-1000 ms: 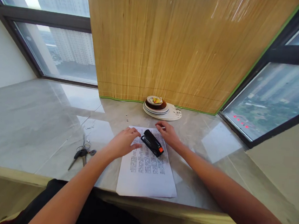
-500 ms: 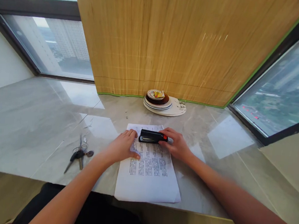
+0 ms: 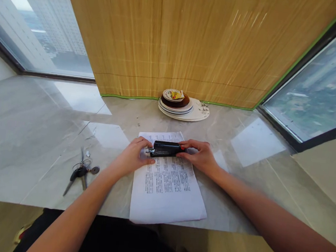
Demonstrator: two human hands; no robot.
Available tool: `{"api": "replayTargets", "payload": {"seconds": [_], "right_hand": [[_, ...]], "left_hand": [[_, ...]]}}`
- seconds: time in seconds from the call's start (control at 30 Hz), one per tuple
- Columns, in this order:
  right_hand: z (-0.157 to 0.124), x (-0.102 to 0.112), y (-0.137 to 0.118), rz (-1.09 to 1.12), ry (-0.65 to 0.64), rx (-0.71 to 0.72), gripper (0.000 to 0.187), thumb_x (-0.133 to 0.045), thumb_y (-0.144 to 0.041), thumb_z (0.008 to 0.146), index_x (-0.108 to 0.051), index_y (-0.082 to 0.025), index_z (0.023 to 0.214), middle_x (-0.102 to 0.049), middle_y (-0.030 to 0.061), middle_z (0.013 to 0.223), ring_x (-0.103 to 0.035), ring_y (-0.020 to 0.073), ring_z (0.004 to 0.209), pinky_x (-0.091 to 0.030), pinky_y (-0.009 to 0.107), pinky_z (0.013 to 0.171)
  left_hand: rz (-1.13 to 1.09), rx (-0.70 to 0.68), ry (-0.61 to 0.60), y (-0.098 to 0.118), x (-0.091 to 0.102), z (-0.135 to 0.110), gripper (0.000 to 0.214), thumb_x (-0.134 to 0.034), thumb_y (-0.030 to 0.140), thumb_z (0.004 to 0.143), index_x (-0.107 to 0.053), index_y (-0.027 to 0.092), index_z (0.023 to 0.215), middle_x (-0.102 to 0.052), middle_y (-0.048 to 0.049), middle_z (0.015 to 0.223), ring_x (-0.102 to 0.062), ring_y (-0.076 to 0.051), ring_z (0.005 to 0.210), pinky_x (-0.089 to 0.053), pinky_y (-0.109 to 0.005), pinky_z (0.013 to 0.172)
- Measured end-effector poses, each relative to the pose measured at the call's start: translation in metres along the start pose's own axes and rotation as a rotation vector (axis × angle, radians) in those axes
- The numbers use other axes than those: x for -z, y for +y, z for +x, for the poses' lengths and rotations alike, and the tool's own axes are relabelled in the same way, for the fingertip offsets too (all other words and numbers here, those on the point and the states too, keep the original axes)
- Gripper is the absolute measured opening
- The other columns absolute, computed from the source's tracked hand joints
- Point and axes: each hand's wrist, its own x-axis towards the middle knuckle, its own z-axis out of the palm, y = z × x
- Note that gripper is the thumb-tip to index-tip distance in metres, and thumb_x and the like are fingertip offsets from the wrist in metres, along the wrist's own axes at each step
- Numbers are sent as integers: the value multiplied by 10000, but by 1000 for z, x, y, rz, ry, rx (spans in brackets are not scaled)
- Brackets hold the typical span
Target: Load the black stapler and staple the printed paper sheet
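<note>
A black stapler [image 3: 167, 149] with a red part at its right end lies crosswise over printed paper sheets [image 3: 168, 205]. My right hand [image 3: 199, 154] grips that right end between thumb and fingers. From the stapler's left end a short metal piece [image 3: 149, 150] sticks out. My left hand [image 3: 135, 154] curves around this end, thumb and fingers apart, with the metal piece in the gap between them. Its fingertips are close to the stapler; whether they touch it I cannot tell.
A bunch of keys [image 3: 81, 171] lies on the grey stone counter [image 3: 44, 142] left of the paper. Stacked plates [image 3: 175, 109] with a yellow packet [image 3: 177, 94] on top stand at the back, before a bamboo blind [image 3: 164, 38]. The counter's front edge runs close to my body.
A metal piece now protrudes from the stapler's left end. The stapler has tilted slightly and lies closer to my left hand. The whole view has shifted a little.
</note>
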Motion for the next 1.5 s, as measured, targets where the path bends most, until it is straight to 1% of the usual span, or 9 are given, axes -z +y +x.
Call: {"api": "replayTargets", "payload": {"seconds": [0.17, 0.3, 0.47, 0.67, 0.93, 1.13, 1.27, 1.4, 1.5], "right_hand": [[4, -9, -12, -91, -106, 72, 498, -859, -356, 785, -669, -239, 1230, -771, 78, 1219, -736, 263, 1079, -594, 428, 961], [0, -15, -22, -162, -75, 136, 257, -774, -263, 873, -747, -256, 1128, -800, 19, 955, -752, 221, 846, -616, 371, 809], [-12, -8, -32, -292, 158, 537, 390, -679, -154, 951, -725, -350, 1285, -795, 34, 1175, -741, 274, 1094, -630, 486, 959], [-24, -1, -24, -445, -13, 706, 547, -681, -124, 972, -638, -437, 1419, -744, -26, 1335, -720, 256, 1202, -630, 481, 1061], [-29, 4, -44, -535, -164, 795, 564, -679, -100, 977, -618, -422, 1436, -744, -61, 1334, -737, 192, 1156, -623, 378, 1085], [-18, -10, -45, -267, 290, 353, 338, -758, -170, 907, -762, -346, 1195, -803, 19, 1130, -744, 263, 1018, -645, 455, 892], [-7, -18, -30, -120, 205, -19, 264, -857, -279, 787, -807, -258, 1045, -814, 22, 963, -746, 245, 831, -616, 400, 798], [-3, -23, -16, -54, 68, -136, 293, -864, -327, 765, -815, -228, 1036, -822, 34, 936, -761, 267, 851, -609, 419, 831], [-6, -21, -24, -128, 146, 50, 397, -900, -338, 762, -785, -234, 1127, -805, 78, 1070, -749, 301, 994, -596, 478, 929]], "left_hand": [[-44, 29, 44, 0, -4, -3, 401, -881, 234, 724, -660, 208, 1058, -659, -68, 1160, -629, -290, 1153, -495, -469, 1050], [-272, 182, 167, 9, -2, -6, 553, -936, 307, 642, -661, 203, 1110, -678, -105, 1236, -640, -322, 1207, -502, -525, 1088], [-1100, 454, 244, 28, 6, -11, 464, -525, 582, 1009, -669, 156, 1123, -695, -207, 1329, -680, -313, 1256, -539, -502, 1120], [-1418, 670, 80, 29, 3, -12, 340, -475, 357, 1048, -720, 121, 1049, -753, -214, 1224, -720, -282, 1204, -542, -436, 1152], [-1475, 583, 82, 32, -5, -14, 255, -519, 145, 992, -770, 99, 981, -773, -184, 1195, -730, -258, 1190, -491, -402, 1214], [-1422, 608, 337, 27, -1, -13, 280, -472, 0, 944, -741, 67, 985, -769, -198, 1157, -756, -220, 1134, -516, -333, 1187], [-1298, 557, 463, 31, 5, -10, 190, -536, 82, 996, -704, 82, 1084, -775, -167, 1132, -778, -181, 1035, -577, -314, 1101], [-1087, 443, 290, 44, 12, -13, 229, -653, 257, 991, -650, 128, 1180, -784, -145, 1138, -775, -160, 821, -649, -266, 740], [-942, 347, 98, 58, 14, -16, 325, -691, 351, 960, -595, 162, 1206, -797, -129, 1107, -672, -100, 559, -513, -210, 478]]}}
